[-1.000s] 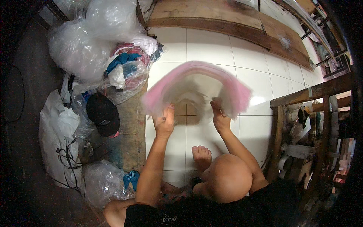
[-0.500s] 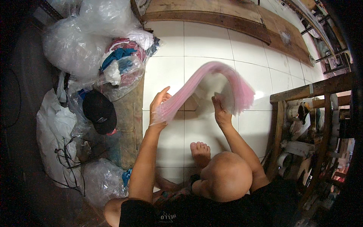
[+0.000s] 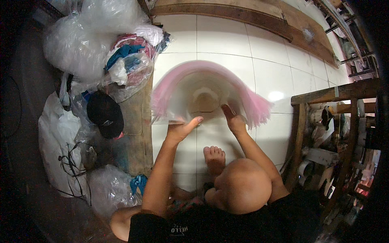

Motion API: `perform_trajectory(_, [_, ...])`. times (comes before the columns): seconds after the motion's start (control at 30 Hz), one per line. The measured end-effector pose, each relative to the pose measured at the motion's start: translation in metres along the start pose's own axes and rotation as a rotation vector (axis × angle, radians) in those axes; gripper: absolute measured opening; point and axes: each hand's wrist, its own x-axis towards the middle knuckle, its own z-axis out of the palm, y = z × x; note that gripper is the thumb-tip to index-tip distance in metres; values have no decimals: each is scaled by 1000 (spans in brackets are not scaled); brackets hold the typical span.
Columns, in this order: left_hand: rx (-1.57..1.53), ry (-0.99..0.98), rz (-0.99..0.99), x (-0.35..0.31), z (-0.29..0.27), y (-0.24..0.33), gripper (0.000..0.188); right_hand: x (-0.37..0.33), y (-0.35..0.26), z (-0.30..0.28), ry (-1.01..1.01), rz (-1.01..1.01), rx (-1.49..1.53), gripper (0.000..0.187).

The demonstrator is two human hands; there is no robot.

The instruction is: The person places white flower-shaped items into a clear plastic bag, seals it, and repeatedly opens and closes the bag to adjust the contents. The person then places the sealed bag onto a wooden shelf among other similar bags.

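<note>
- The pink sheaf (image 3: pixel 202 67) of thin, translucent sheets is seen just beyond the hands, over the white tiled floor (image 3: pixel 227 32).
- Its long axis is run left to right, bowed into an arch opened toward the body; neither hand is clearly nearer, one being set at each end.
- The left hand (image 3: pixel 177 130) is turned with its thumb pointed inward; the right hand (image 3: pixel 237 122) is angled up-left, thumb raised.
- Both thumbs are spread; the fingers are mostly hidden, so whether sheets are pinched cannot be told.
</note>
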Motion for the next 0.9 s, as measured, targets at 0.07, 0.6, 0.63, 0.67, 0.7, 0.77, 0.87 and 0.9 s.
perform_trajectory(0.07, [140,-44,-13,3,-3,-11,36,4,24,5,8,-143,-178,45])
perform_trajectory(0.6, [-28,13,221,12,4,-13,65,10,5,-5,174,-55,61,43])
perform_trajectory(0.63, [3,13,230,14,0,-12,64,13,12,-5,176,-66,42,42])
perform_trajectory(0.67, [34,14,239,15,-4,-11,63,14,19,-5,178,-76,23,40])
perform_trajectory(0.7, [65,14,249,17,-5,-9,63,14,25,-3,187,-33,39,39])
perform_trajectory(0.77, [121,54,211,19,-4,-10,57,16,21,4,191,47,76,35])
perform_trajectory(0.87, [41,168,234,20,2,-7,55,19,5,2,170,-51,-183,32])
perform_trajectory(0.9, [-13,215,253,20,3,-5,55,22,8,0,188,-46,-147,34])
